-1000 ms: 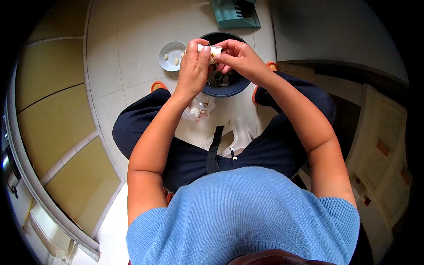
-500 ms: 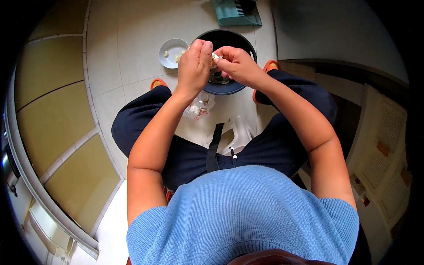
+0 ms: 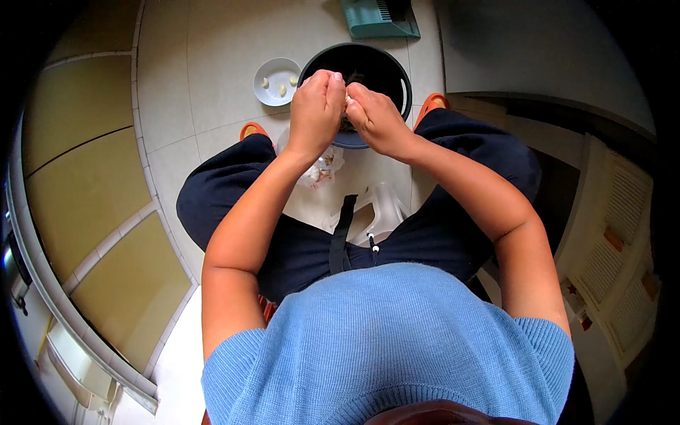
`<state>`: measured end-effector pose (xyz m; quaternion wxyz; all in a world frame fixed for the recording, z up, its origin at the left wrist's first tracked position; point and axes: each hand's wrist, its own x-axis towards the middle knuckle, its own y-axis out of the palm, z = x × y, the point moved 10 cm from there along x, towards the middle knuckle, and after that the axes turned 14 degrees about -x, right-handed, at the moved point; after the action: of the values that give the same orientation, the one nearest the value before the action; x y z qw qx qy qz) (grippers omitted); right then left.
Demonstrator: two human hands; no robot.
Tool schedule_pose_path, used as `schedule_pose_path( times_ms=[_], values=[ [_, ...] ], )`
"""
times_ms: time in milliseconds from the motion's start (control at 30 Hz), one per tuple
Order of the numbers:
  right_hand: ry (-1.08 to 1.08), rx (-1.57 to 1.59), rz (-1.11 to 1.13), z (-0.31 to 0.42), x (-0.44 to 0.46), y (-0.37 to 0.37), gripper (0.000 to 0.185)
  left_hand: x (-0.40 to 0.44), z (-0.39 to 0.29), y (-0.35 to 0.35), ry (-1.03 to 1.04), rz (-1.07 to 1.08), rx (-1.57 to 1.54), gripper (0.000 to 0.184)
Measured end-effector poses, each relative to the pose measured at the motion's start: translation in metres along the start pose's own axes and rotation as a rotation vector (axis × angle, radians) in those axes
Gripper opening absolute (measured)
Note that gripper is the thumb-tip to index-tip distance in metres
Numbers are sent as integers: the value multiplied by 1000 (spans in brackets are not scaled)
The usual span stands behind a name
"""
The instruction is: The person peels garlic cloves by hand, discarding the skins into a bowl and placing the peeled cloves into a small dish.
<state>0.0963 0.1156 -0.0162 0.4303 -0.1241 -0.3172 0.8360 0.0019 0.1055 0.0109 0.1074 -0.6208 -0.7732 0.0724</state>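
Observation:
Over the black bin [image 3: 322, 60], my left hand [image 3: 317, 117] and my right hand [image 3: 379, 122] meet with their fingers pinched together. Between the fingertips shows a small white bit of garlic [image 3: 348, 101], mostly hidden by the fingers. Left of the bin, a white plate [image 3: 268, 69] holds several peeled garlic cloves [image 3: 282, 90]. Partly behind my left wrist lies a clear plastic bag [image 3: 322, 170] with whitish garlic inside. Dark scraps in the bin are largely covered by my hands.
A teal dustpan [image 3: 379, 27] lies beyond the bin. Orange slippers [image 3: 432, 106] are on my feet at either side. Part of a white plastic stool [image 3: 386, 209] shows between my legs. Yellowish cabinet doors [image 3: 85, 191] line the left, and a grey panel [image 3: 538, 57] stands at the right.
My right hand has turned inward and closed nearer my left, so less of the garlic shows. Both hands sit slightly lower over the bin.

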Motion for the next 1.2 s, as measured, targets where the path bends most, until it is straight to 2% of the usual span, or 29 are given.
schedule_pose_path(
  times_ms=[267, 333, 567, 767, 833, 900, 967, 1000, 1067, 1200],
  values=[
    [-73, -30, -37, 5, -2, 1, 19, -4, 6, -2, -27, -8, -33, 27],
    [-99, -53, -62, 7, -2, -1, 24, -5, 3, -2, -19, -4, -44, 27],
    [-126, -33, -74, 4, 3, -6, 27, -3, -3, -3, 10, 11, -49, 28],
    [-190, -24, 3, 16, 17, -21, 30, 5, -11, -12, 28, 7, -76, 32],
    [-118, 138, 90, 12, 21, -18, 31, 8, -10, -16, 46, 3, -134, 34],
    [-124, 103, 110, 13, 26, -23, 26, 12, -9, -20, 54, -14, -136, 34],
    [-89, 151, 42, 15, 30, -39, 22, 15, -10, -23, 1, -29, -119, 34],
    [-52, 112, 103, 13, 31, -37, 22, 15, -10, -22, 1, -29, -120, 34],
    [-34, 146, 107, 7, 30, -32, 22, 11, 12, -14, -220, -14, -330, 32],
    [-52, 275, 107, 2, 30, -30, 20, 7, 18, -6, -268, 9, -444, 28]
  ],
)
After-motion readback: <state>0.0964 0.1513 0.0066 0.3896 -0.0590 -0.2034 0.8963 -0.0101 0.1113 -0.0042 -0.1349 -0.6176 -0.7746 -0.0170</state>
